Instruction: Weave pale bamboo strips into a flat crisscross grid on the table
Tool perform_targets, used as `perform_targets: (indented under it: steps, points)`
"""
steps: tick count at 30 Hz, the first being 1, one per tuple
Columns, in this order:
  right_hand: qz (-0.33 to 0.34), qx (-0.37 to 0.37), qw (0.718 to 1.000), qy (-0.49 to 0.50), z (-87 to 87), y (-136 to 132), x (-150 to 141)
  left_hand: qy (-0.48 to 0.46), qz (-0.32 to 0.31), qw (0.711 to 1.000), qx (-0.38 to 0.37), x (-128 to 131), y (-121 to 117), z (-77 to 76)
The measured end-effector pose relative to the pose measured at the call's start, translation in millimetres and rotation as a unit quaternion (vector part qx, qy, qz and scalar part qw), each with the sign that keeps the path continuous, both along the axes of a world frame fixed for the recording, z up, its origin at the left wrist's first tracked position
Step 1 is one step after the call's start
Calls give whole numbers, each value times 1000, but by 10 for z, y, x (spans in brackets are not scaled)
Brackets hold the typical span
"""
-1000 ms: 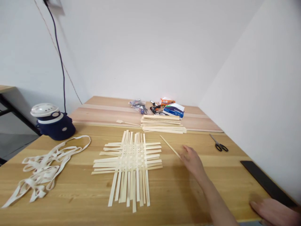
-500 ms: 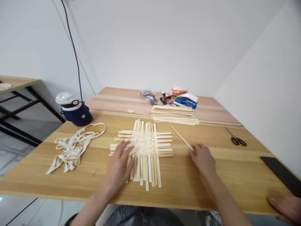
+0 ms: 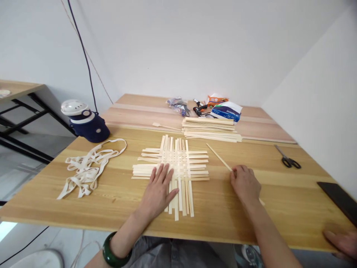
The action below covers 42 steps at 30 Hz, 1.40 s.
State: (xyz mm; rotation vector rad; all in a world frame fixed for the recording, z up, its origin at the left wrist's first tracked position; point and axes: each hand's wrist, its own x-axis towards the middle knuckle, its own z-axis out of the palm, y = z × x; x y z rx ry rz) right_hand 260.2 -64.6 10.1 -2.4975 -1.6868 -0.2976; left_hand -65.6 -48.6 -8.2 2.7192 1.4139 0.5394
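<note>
Pale flat wooden strips, crossed over and under, form a woven mat (image 3: 181, 163) in the middle of the table. Fingers outstretched, my left hand (image 3: 159, 186) rests on the mat's lower left part and covers some strips there. To the right of the mat, my right hand (image 3: 245, 185) pinches a single thin wooden strip (image 3: 219, 157). That strip slants up and left from my fingers, apart from the mat, and a bit of its other end shows by my wrist. Behind the mat lies a stack of loose strips (image 3: 210, 130).
White fabric tape (image 3: 89, 167) lies tangled at left, near a blue and white jar (image 3: 89, 123). Scissors (image 3: 288, 158) and a black flat object (image 3: 336, 199) are at right. Another person's hand (image 3: 341, 240) is at the right edge. A glue gun (image 3: 200, 108) and packets sit behind.
My left hand has moved right and flattened onto the mat's lower part. My right hand still holds the strip, nearly in the same place. The camera view has shifted slightly.
</note>
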Motion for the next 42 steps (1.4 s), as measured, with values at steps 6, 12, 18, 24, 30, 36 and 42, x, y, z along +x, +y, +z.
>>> perform_targets:
  steps: [6,12,18,24,30,36,42]
  points:
    - [-22,40,998,33,-14,28,-48,2,3,999,40,5,-20,-39]
    - [-101,168,960,202,112,143,-136,8,0,999,33,9,-21,-15]
    - [81,226,927,287,114,383,-686,7,-2,999,36,4,-23,0]
    - [267,187,936,131,-116,413,-1148,15,-4,1000,23,6,-28,31]
    - [294,193,929,113,-191,399,-1113,6,0,1000,22,5,-33,23]
    - [297,199,928,111,-190,402,-1110,6,-1,1000,17,3,-36,33]
    - [297,197,926,123,-199,402,-1115,5,2,1000,26,2,-34,31]
